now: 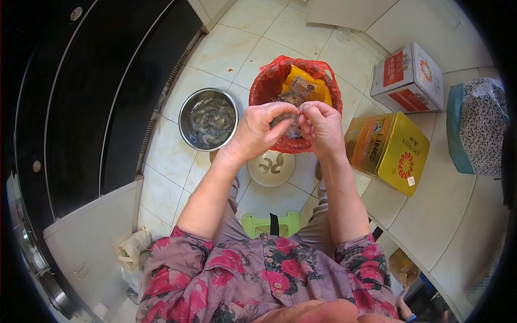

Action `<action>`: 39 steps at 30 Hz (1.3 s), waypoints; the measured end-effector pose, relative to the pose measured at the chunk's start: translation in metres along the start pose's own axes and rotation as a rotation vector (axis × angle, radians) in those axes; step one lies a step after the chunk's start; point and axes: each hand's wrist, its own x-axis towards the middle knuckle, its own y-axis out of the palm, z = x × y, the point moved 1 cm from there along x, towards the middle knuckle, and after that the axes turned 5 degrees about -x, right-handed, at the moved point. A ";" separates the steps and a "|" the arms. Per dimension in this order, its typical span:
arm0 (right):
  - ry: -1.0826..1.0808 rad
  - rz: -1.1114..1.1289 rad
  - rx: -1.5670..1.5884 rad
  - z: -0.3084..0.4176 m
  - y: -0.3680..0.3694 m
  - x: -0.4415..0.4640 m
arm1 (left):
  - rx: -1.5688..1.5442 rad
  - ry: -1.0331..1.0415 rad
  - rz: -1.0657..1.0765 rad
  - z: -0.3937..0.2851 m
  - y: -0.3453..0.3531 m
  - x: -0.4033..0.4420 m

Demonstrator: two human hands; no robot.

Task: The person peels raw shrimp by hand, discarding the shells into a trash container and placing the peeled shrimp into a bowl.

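Observation:
My left hand (261, 128) is closed in a pinch on a greyish shrimp (284, 117), mostly covered by the fingers. Fingertips of my right hand (324, 125) are pinched together right beside it, touching or nearly touching its end; what they grip is too small to make out. Both hands are above a bin lined with a red plastic bag (262, 81), which holds a yellow packet (312, 89) and brownish scraps. To the left stands a metal bowl (182, 121) full of raw shrimp (212, 121). Below my hands, a pale bowl (270, 181) contains several peeled shrimp (276, 164).
A green stool (293, 222) is between my legs. On the right are a yellow tin (401, 153), a white and red carton (406, 78) and a speckled cloth-covered thing (482, 126). Black cabinet fronts (86, 102) line the left. A plastic bag (133, 250) lies lower left.

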 end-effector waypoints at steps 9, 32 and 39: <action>0.062 0.011 0.168 -0.005 -0.002 -0.002 | 0.068 0.069 -0.027 0.000 0.001 0.001; -0.204 -0.234 -0.343 0.004 -0.009 0.004 | -1.071 -0.515 -0.155 0.012 -0.007 0.002; -0.713 -0.253 -0.744 0.002 -0.001 0.001 | -0.938 -0.544 -0.160 0.021 -0.005 0.000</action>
